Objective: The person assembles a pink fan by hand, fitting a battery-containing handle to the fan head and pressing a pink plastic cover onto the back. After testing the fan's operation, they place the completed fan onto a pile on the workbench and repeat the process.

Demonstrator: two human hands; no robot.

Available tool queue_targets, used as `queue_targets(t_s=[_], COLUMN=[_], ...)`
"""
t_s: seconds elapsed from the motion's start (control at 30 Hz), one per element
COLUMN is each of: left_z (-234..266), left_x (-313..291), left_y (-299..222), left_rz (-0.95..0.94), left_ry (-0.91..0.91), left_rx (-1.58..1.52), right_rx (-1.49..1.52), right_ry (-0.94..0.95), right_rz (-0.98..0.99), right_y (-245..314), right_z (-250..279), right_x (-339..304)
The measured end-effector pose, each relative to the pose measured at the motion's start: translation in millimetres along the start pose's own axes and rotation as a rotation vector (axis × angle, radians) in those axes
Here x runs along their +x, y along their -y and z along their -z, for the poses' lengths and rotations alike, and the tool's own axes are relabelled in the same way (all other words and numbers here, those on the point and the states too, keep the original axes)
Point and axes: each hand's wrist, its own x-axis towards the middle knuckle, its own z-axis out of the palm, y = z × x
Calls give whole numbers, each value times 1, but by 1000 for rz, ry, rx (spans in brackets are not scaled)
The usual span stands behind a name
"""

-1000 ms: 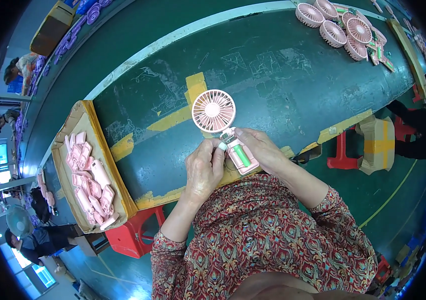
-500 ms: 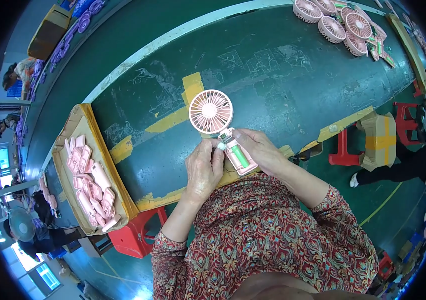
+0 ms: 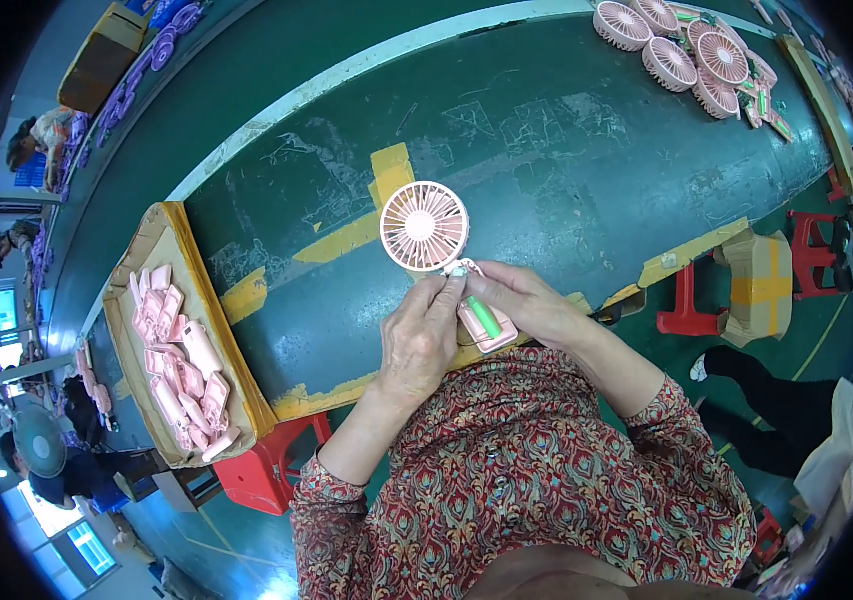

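Note:
A pink hand-held fan with a round grilled head lies on the dark green table in front of me. Its open pink handle shows a green cell inside. My right hand grips the handle from the right. My left hand presses its fingertips on the handle's upper end, just below the fan head. Both hands touch the fan at the table's near edge.
A cardboard tray with several pink handle shells sits to my left. Several finished pink fans lie at the far right. Red stools and a cardboard box stand below the table. Other people work at the left.
The fan and both hands stay almost in place; my fingers shift slightly on the handle. A person's legs have come into view at the lower right.

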Motion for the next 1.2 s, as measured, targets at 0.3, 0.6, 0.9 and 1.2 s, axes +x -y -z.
queue_targets(t_s=[0.3,0.6,0.9,1.2], left_z=[5,9,23,28], left_x=[6,10,-11,-11], left_y=[-8,-2,1,1], left_rz=[-35,4,669,862], left_ry=[152,216,208,308], left_rx=[144,55,-364,-757], right_rx=[-165,100,88,118], right_ry=[22,95,-71,-130], right_rz=[162,29,-98,-72], right_y=[-8,12,1,-1], right_z=[-1,0,-6,-16], right_x=[1,2,4,3])
